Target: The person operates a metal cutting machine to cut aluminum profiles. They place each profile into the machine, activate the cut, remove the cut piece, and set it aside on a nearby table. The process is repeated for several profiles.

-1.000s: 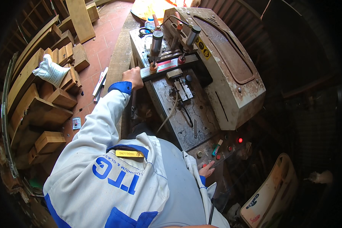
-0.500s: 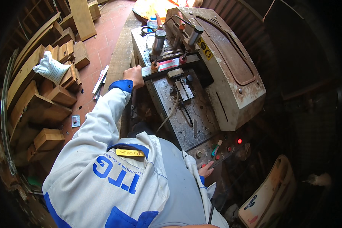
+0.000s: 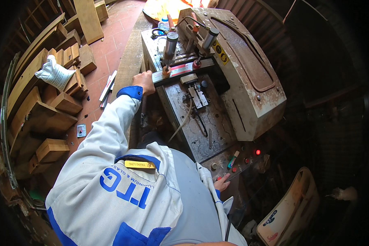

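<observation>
My left hand (image 3: pixel 143 83) is closed round the near-left end of a long metal profile (image 3: pixel 181 70) with a red and white film strip. The profile lies across the machine bed (image 3: pixel 217 135), under two upright clamp cylinders (image 3: pixel 171 47) whose feet rest on it. Low down at the machine's front, my right hand (image 3: pixel 222 183) reaches to the control panel (image 3: pixel 238 170). Its fingers are stretched out by a red button, partly hidden by the sleeve, and I see nothing held. A red lamp (image 3: pixel 258 152) glows on the panel, with a green and white marker-like stick (image 3: pixel 233 160) near it.
The machine's big rusty, pale hood (image 3: pixel 246 74) rises to the right of the bed. Wooden blocks (image 3: pixel 53 151) and a white bag (image 3: pixel 56 74) are stacked at left. Cut strips (image 3: pixel 108 88) lie on the tiled floor. A pale chair-like panel (image 3: pixel 289 205) stands at lower right.
</observation>
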### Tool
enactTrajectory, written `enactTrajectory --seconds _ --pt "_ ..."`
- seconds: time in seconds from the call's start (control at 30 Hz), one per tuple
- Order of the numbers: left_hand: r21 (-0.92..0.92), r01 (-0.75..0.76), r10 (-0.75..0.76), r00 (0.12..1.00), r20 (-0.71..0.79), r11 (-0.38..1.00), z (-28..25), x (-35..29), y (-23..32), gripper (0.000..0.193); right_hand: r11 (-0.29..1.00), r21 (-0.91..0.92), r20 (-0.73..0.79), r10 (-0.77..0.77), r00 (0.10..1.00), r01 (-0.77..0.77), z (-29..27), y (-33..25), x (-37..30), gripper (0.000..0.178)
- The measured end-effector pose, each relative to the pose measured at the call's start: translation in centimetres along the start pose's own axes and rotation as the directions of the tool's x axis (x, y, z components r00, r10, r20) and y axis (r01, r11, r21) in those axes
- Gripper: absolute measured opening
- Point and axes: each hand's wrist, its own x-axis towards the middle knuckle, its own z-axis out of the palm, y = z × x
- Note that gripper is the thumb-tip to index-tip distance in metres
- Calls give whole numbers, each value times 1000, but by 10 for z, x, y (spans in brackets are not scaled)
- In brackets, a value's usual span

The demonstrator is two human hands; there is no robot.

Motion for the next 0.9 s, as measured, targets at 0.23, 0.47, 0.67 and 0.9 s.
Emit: enactTrajectory --seconds 0.23,0.47,0.67,0.9 --pt "12 5 -5 1000 16 1000 -1 0 1 56 1000 6 -4 1 1000 -1 2 4 2 119" --pt "18 -5 5 1000 11 1000 -1 0 0 58 1000 -12 -30 -7 1000 7 6 15 9 116" --pt "17 2 -2 1000 28 1000 -4 -1 1 58 1000 -27 -39 -1 999 0 6 13 8 116" --pt "16 -4 4 1000 13 1000 -1 1 -1 57 1000 -18 -19 23 1000 -24 3 3 2 118"
